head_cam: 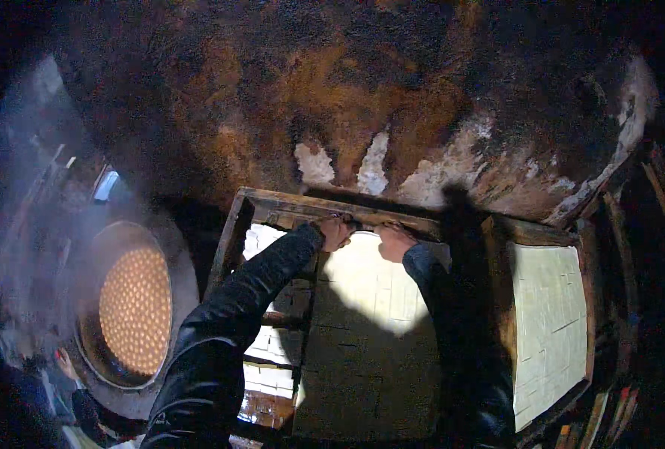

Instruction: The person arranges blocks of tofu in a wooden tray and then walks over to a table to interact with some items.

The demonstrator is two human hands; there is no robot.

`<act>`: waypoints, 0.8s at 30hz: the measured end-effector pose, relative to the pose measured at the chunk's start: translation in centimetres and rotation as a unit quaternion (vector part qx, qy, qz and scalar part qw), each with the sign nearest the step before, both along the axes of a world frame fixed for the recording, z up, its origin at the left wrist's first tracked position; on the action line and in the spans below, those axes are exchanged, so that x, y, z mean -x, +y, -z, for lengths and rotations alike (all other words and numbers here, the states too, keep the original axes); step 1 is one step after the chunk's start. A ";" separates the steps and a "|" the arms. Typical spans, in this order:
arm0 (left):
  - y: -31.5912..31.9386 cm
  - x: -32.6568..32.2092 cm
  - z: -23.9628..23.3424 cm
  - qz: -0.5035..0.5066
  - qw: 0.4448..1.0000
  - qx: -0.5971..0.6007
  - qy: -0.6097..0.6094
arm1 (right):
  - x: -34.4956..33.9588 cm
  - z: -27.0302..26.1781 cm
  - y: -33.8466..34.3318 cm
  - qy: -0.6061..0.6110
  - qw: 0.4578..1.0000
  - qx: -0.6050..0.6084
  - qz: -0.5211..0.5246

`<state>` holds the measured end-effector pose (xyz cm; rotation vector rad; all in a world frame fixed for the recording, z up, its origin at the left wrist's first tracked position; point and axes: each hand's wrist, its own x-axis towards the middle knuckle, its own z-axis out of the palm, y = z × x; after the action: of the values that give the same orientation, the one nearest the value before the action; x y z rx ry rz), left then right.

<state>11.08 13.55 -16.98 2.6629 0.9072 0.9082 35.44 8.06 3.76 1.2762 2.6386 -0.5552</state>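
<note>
Both my hands reach to the far side of a wooden frame [341, 203] standing before a stained wall. My left hand [337, 231] is curled at the far edge of a pale sheet [374, 275] marked with short lines. Close to its right, my right hand [395, 241] is also curled at that edge. Fingertips of both hands are partly hidden. The near part of the sheet lies in shadow. Dark crossbars [279, 320] divide the frame's left part, with bright pale pieces between them.
At left, steam hangs around a large round pan [178, 269] holding many small round light spots or pieces [136, 311]. Another person's hand [66, 365] is beside it. A second wooden frame [588, 314] with a pale sheet [551, 331] stands right. Wooden sticks [596, 418] lie lower right.
</note>
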 end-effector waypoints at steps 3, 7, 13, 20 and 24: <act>-1.0 -6.9 -5.9 0.065 0.991 0.105 -0.060 | -5.9 0.8 0.1 0.017 0.999 -0.006 0.041; -3.7 -4.6 -10.0 0.053 0.990 0.103 -0.084 | -3.8 0.1 0.9 0.013 1.000 0.014 0.012; -6.1 -5.2 -17.0 -0.016 0.978 0.141 0.151 | -4.6 0.3 1.1 0.010 1.000 0.007 -0.007; -5.0 -5.0 -16.5 -0.014 0.967 0.198 0.163 | -4.3 0.0 1.3 0.073 0.996 -0.025 -0.044; -5.5 -5.7 -18.5 -0.026 0.964 0.178 0.197 | -5.1 1.1 1.2 0.127 0.987 -0.073 -0.061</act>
<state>16.76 8.01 1.49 2.5423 1.1035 0.1874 40.56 9.24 2.65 1.1374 2.9932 -0.5466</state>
